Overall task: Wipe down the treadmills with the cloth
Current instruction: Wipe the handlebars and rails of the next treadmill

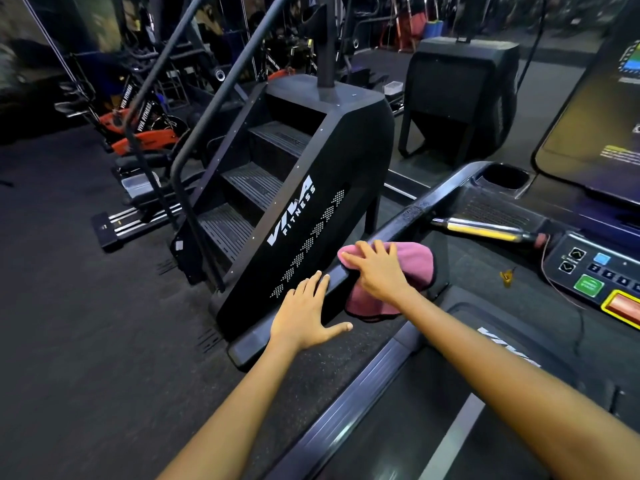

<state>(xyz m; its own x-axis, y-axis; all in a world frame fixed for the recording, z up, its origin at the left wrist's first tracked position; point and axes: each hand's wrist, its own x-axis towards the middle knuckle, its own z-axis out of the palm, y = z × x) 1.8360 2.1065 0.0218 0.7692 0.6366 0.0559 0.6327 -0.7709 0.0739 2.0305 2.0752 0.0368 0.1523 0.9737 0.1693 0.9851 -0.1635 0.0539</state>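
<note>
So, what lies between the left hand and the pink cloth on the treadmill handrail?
In the head view, only a short bare stretch of the black handrail separates the left hand from the pink cloth, which the right hand presses.

A stair climber (pixel 304 209) is standing just left of the treadmill handrail (pixel 398 237), narrowing the gap there. Along the rail, a cloth (pixel 412 258) and both hands are blocking passage; floor (pixel 86 341) is lying open at left.

The right hand (pixel 377 271) covers the middle of the pink cloth (pixel 414 263); the cloth conceals the treadmill handrail (pixel 398 230) beneath it. The console screen (pixel 595 133) is cut off by the right edge. Background equipment is blurred. Keypad digits are too small to read.
</note>
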